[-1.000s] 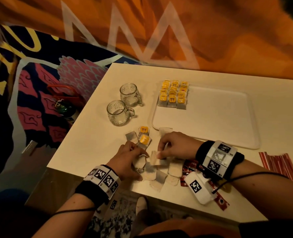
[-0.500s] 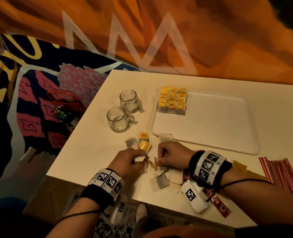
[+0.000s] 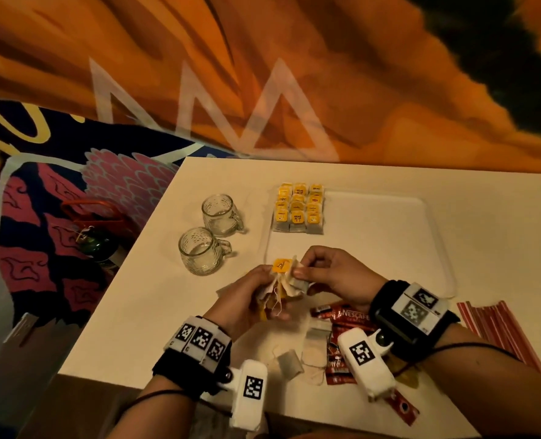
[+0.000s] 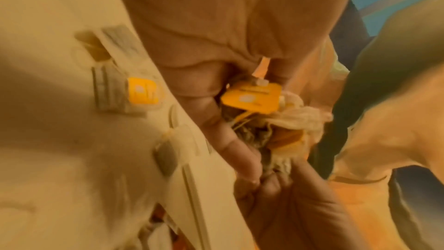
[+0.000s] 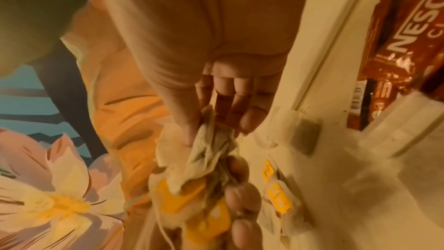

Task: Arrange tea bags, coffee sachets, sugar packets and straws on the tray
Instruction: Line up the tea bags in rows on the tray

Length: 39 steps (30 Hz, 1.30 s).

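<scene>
Both hands hold a bunch of tea bags (image 3: 280,288) with yellow tags, lifted above the table's near side. My left hand (image 3: 256,296) grips the bunch (image 4: 261,121) from below. My right hand (image 3: 307,270) pinches one bag at its top (image 5: 206,144). The white tray (image 3: 389,248) lies just beyond, with a block of tea bags (image 3: 298,207) in its far-left corner. Loose tea bags (image 3: 289,362) lie near the front edge. Red coffee sachets (image 3: 345,324) lie under my right wrist. Red-striped straws (image 3: 497,331) lie at the right.
Two glass mugs (image 3: 209,239) stand left of the tray. The table's left and front edges are close to my wrists. A patterned floor with a dark green object (image 3: 96,243) lies left of the table.
The hands have gathered the loose tea bags from the table and lifted them in a bunch; the coffee sachets underneath now show. The camera has tilted down.
</scene>
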Each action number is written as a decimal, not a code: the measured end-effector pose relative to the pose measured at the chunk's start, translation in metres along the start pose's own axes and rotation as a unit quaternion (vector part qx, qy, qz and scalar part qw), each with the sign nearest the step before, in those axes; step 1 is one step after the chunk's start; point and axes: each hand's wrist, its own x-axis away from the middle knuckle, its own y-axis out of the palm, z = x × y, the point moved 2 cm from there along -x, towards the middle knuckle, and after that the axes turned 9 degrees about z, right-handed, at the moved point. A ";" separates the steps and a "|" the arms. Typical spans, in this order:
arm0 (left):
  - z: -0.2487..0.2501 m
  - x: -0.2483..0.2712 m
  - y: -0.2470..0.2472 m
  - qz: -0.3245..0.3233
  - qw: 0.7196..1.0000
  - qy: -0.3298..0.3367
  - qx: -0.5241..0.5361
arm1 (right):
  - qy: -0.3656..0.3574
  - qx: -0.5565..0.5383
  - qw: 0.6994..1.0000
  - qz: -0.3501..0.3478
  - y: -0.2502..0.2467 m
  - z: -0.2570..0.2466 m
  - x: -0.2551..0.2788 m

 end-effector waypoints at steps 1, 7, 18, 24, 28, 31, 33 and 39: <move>0.001 0.000 0.005 -0.008 1.000 -0.003 0.008 | -0.003 -0.004 1.000 0.013 -0.001 0.000 -0.001; 0.000 -0.008 0.012 0.001 0.998 0.052 -0.042 | -0.026 0.021 0.997 0.066 -0.001 0.002 -0.003; 0.006 -0.013 0.015 0.037 0.981 0.140 -0.130 | -0.079 0.175 0.976 0.105 0.004 -0.008 -0.006; 0.005 -0.018 0.009 0.070 0.954 0.184 -0.225 | -0.054 0.196 0.973 0.108 0.007 -0.016 -0.007; 0.008 -0.017 0.004 0.067 0.968 0.165 -0.178 | -0.046 0.159 0.981 0.097 0.004 -0.021 -0.008; 0.011 -0.015 0.002 0.060 0.970 0.168 -0.164 | -0.030 0.144 0.985 0.085 0.001 -0.025 -0.009; 0.016 -0.012 0.005 0.055 0.961 0.195 -0.185 | -0.025 0.145 0.986 0.079 0.002 -0.026 -0.011; 0.021 -0.015 0.006 0.062 0.951 0.218 -0.209 | -0.007 0.113 0.991 0.076 0.006 -0.029 -0.013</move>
